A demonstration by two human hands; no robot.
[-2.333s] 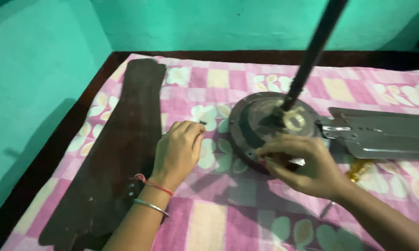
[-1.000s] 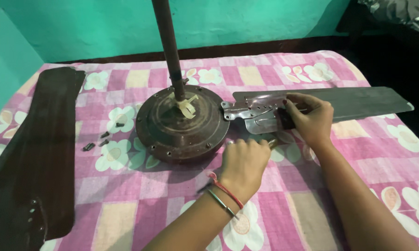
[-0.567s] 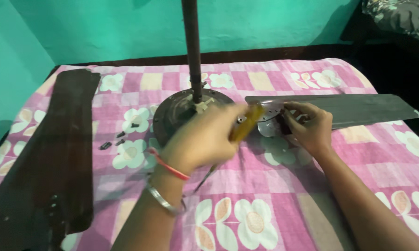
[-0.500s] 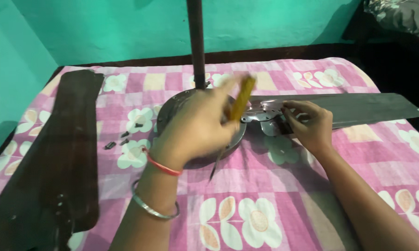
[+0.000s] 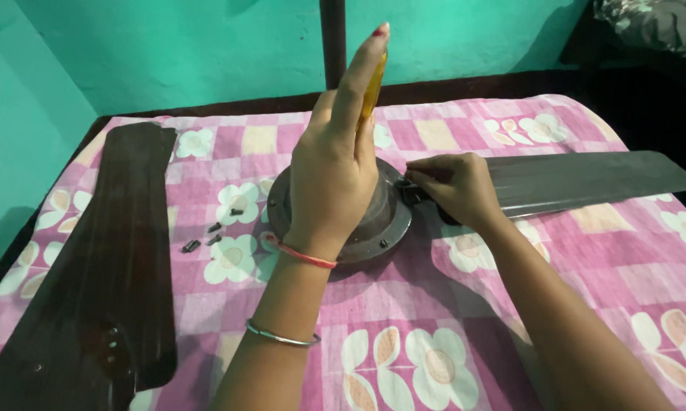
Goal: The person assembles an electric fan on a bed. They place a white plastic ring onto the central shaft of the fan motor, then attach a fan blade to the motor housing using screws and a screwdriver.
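My left hand is raised above the fan motor housing, fingers straight and together, pointing up. A yellow screwdriver handle lies along the far side of those fingers; I can see only a strip of it past the index finger, so I cannot tell how firmly the thumb clamps it. The shaft is hidden behind my palm.

My right hand is closed, knuckles up, on the inner end of the grey fan blade, right where the blade meets the rim of the housing. Fingertips are curled under and hidden from view.

The housing sits on the pink checked flowered bedsheet, with its dark downrod standing upright behind my left hand.

To the left lie detached dark brown fan blades, lengthwise along the bed edge. Between them and the housing, four small dark screws lie loose on the sheet. A teal wall stands behind.
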